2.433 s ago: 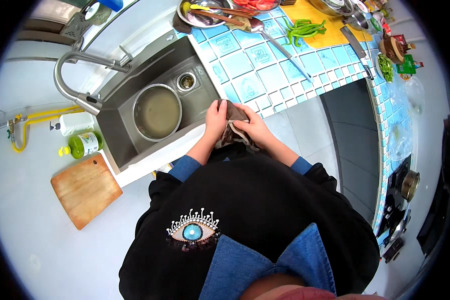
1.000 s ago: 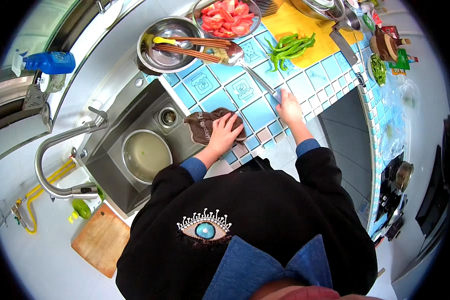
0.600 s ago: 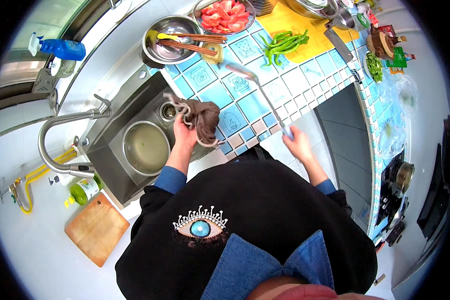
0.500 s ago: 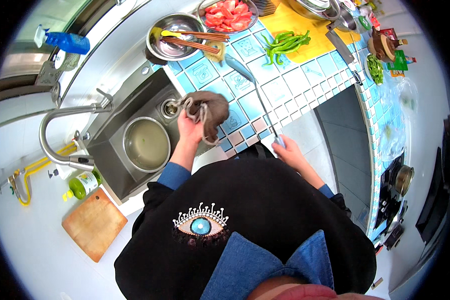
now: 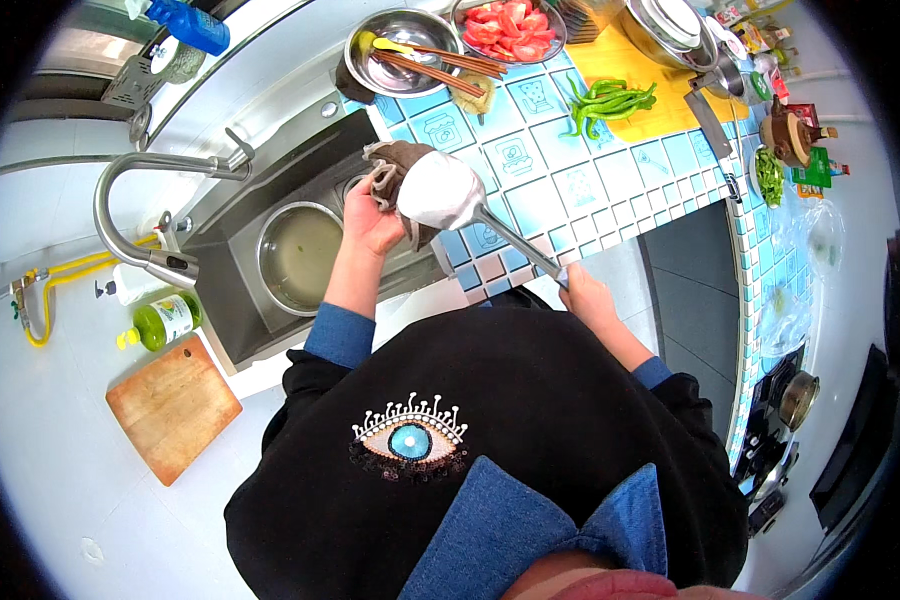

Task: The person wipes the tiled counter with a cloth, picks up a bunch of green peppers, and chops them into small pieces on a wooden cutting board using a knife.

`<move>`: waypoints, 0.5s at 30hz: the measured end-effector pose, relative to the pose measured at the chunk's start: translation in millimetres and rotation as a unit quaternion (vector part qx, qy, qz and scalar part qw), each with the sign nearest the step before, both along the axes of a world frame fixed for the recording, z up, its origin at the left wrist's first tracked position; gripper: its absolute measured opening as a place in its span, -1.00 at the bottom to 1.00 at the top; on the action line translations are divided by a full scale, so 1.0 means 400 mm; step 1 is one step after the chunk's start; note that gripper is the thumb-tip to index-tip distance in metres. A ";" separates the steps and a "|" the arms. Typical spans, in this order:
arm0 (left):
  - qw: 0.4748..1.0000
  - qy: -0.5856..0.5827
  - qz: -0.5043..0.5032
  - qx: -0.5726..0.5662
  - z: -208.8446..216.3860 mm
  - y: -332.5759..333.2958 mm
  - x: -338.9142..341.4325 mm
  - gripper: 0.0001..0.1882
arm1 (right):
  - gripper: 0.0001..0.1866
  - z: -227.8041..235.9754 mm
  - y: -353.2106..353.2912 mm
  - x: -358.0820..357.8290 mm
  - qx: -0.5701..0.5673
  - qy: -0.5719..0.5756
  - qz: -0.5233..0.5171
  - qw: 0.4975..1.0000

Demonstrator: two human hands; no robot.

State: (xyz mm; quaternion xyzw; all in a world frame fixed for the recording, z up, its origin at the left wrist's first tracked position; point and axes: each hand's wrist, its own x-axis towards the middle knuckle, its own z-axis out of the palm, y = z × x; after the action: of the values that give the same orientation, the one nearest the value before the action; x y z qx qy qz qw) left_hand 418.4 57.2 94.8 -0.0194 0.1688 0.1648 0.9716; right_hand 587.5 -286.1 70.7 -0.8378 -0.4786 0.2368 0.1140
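My right hand [image 5: 590,303] is closed around the handle end of a metal wok spatula [image 5: 442,192]. The spatula's broad shiny blade points up and to the left, at the counter's edge by the sink. My left hand [image 5: 372,222] grips a crumpled brown cloth [image 5: 398,156] behind and beside the blade. The blade hides part of the cloth, so I cannot tell whether they touch. Below the left hand is the sink [image 5: 232,262], with a steel basin [image 5: 302,258] of cloudy water in it.
Along the back stand a steel bowl [image 5: 370,75] with chopsticks across it and a plate of cut tomatoes [image 5: 510,30]. Green peppers [image 5: 610,103] lie by a yellow board [image 5: 660,115]; a knife [image 5: 708,125] is nearby. The faucet [image 5: 110,200] arches left of the sink.
The spatula has swung left and turned, bringing its blade from over the counter to beside the cloth. My left hand has shifted slightly up with the cloth. The view has shifted a little.
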 end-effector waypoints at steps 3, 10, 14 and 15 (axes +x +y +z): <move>1.000 0.013 -0.011 -0.003 0.010 0.036 -0.047 -0.71 | -0.73 0.017 -0.028 0.020 0.008 -0.012 -0.007 1.000; 0.911 0.224 0.205 0.279 0.017 0.057 -0.065 -0.70 | -0.75 0.068 0.011 0.014 -0.005 -0.057 -0.022 0.998; 0.729 0.412 0.018 0.546 -0.045 -0.077 -0.025 -0.65 | -0.78 0.096 0.178 -0.048 0.055 -0.060 0.028 0.996; 0.459 0.465 0.043 0.756 -0.119 -0.104 -0.021 -0.56 | -0.78 0.108 0.218 -0.069 0.070 -0.063 0.050 0.994</move>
State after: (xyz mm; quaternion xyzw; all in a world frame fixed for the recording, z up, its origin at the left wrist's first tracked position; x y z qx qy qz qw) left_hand 409.9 15.8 47.2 0.7953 0.4033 0.2539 0.3747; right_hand 559.7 -198.7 113.8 -0.8158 -0.5417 0.1550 0.1304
